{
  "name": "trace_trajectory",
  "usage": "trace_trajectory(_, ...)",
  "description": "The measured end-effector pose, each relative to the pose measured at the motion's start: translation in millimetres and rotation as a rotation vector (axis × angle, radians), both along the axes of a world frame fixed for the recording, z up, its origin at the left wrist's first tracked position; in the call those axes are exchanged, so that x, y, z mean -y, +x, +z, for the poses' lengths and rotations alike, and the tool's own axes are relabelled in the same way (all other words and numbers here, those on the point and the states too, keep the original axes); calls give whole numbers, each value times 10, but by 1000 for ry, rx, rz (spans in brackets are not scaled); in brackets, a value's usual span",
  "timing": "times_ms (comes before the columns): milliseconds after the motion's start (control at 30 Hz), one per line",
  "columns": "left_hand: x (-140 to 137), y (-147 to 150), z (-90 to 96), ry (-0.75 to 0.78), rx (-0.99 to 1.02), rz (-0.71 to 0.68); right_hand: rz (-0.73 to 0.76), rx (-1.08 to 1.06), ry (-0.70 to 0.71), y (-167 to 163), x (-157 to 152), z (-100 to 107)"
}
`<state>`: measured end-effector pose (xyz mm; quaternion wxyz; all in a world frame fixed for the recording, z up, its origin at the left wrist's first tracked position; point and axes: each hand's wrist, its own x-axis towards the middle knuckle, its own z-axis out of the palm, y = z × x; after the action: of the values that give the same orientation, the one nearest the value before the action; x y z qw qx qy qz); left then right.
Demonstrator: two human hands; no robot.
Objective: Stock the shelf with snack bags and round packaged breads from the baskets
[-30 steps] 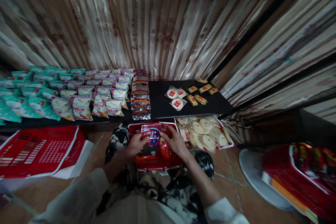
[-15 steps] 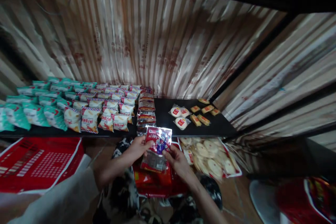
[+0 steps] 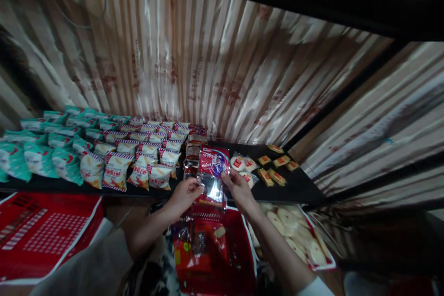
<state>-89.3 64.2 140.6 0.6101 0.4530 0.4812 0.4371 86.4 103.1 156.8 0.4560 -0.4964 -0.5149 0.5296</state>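
My left hand (image 3: 184, 198) and my right hand (image 3: 240, 190) pinch opposite edges of a red snack packet (image 3: 212, 161) with a shiny see-through lower part. The packet is upright, in front of the shelf's front edge. Behind it, a row of similar dark red packets (image 3: 193, 151) runs back along the shelf, partly hidden. Just right of the packet lie round white snacks in clear wrappers (image 3: 237, 162), partly covered by my right hand. Below my hands, a red basket (image 3: 243, 240) contains orange and red packages (image 3: 199, 245).
On the black shelf (image 3: 298, 187), several white snack bags (image 3: 118, 171) and green bags (image 3: 40, 159) stand in rows at the left. Small yellow packs (image 3: 276, 176) lie at the right. Beneath are a red crate (image 3: 52, 236) and a tray of round pale snacks (image 3: 314, 249).
Both hands have lifted the packet up and forward toward the shelf. More of the red basket below now shows. The view has shifted slightly.
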Motion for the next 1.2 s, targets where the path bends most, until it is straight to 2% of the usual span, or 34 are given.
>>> trace_trajectory(100,-197,-24,15,22,-44,68,-26,-5,7,-72,-252,2)
trace_trajectory(300,-684,23,90,65,-123,312,-85,38,55,-201,-865,19)
trace_trajectory(400,-896,71,51,127,-155,353,-146,97,44,-254,-1196,-5)
trace_trajectory(500,-1062,104,-35,201,-217,385,-231,253,37,-290,-1482,-84)
trace_trajectory(633,-1238,131,-138,217,-330,411,-288,556,72,-313,-1759,-227)
trace_trajectory(767,-1368,152,-179,202,-334,430,-224,740,156,-365,-1905,-264)
trace_trajectory(900,-1439,158,-163,167,-368,421,-164,914,138,-459,-1954,-177)
trace_trajectory(1200,-1503,132,-167,128,-385,363,-134,1021,99,-577,-1992,-143)
